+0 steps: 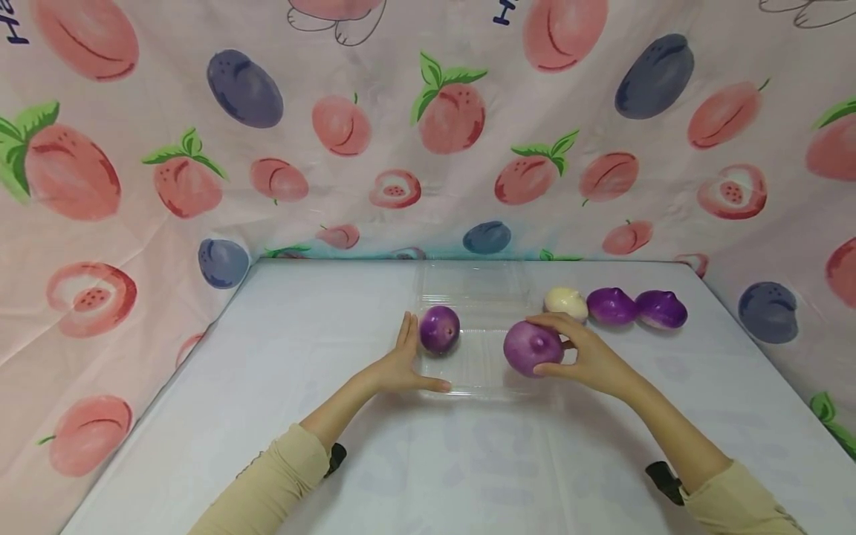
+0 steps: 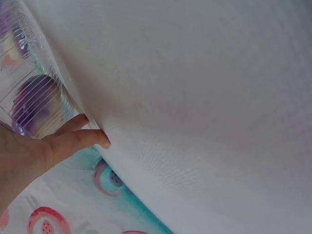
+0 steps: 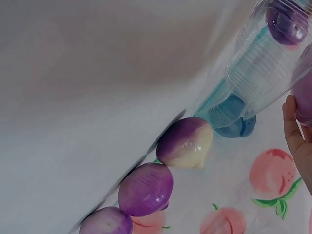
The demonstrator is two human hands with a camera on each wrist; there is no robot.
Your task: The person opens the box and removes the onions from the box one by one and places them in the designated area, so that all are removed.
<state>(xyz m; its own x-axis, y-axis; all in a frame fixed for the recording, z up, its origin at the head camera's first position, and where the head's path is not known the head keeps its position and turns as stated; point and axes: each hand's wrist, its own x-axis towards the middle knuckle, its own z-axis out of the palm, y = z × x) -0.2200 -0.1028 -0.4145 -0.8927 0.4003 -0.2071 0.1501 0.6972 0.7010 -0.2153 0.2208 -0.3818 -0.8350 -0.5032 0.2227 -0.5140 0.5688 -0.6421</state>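
A clear plastic clamshell box stands in the middle of the table, its lid folded back toward the curtain. One purple onion sits in its left part. My left hand lies against the box's left side, fingers straight and thumb along the front edge. Over the right part of the box, my right hand grips a larger purple onion between thumb and fingers. The right wrist view shows this hand at the frame's edge, with the held onion partly cut off.
Right of the box, a cream-and-purple onion and two purple onions stand in a row. White cloth covers the table. Behind it hangs a fruit-printed curtain.
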